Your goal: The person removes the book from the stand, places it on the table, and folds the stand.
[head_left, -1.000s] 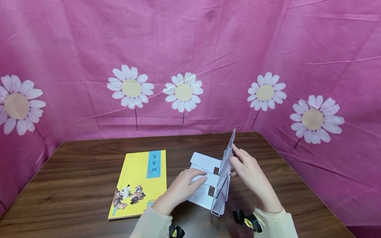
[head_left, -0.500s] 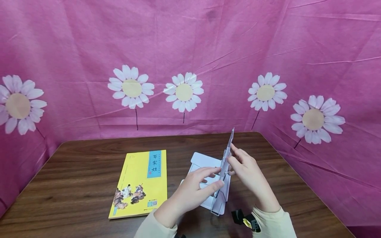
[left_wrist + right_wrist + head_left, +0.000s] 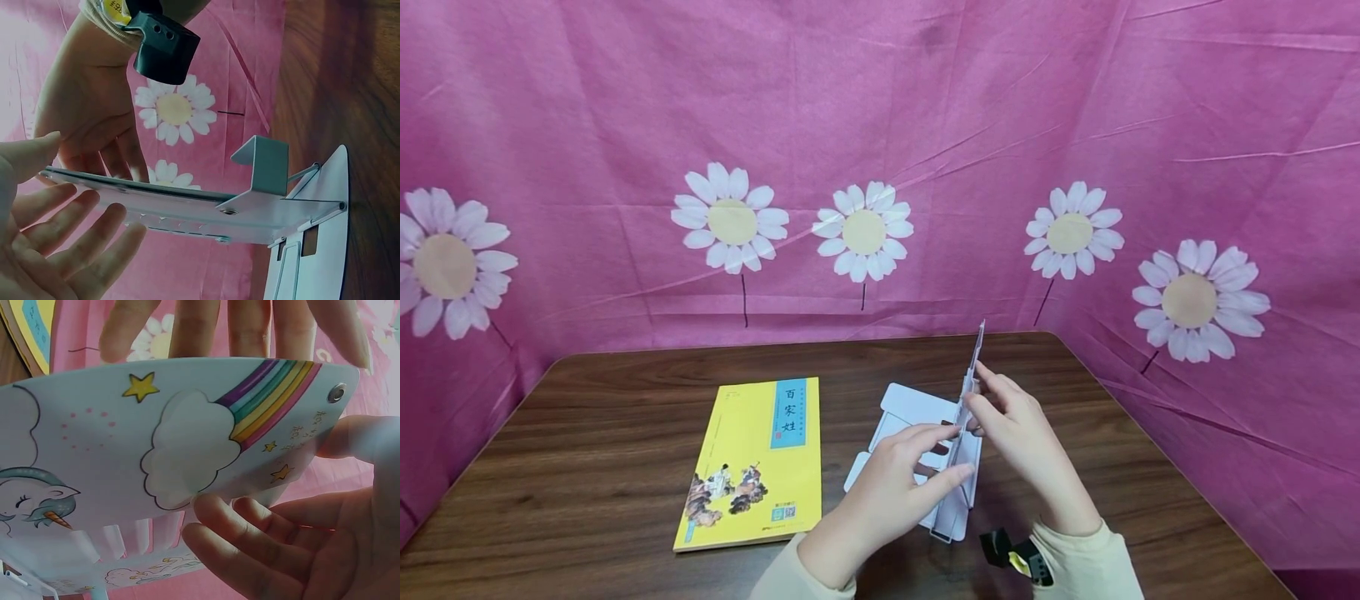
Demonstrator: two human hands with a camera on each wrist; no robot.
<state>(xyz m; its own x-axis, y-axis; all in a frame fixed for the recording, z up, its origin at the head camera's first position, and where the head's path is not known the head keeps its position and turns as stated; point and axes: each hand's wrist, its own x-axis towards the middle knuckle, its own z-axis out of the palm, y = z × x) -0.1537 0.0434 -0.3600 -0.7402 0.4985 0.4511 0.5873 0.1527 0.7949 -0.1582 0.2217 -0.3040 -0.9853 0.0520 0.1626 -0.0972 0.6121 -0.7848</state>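
A white folding book stand stands on the table, its base flat and its panel raised nearly upright. The panel's outer face bears a rainbow, clouds, stars and a unicorn. My right hand is at that outer face, its thumb at the panel's edge and its curled fingertips against the print. On the inner side, my left hand reaches over the base with fingers spread and fairly straight. Its fingertips are close to the panel; whether they touch cannot be told. Metal wire supports show near the hinge in the left wrist view.
A yellow book with a blue title strip lies left of the stand. The brown wooden table ends at a pink cloth printed with white flowers. A black wrist device is on the right sleeve.
My left hand has moved right, from over the base to beside the panel. The raised panel has tilted slightly to the left with my right hand. The yellow book stays put.
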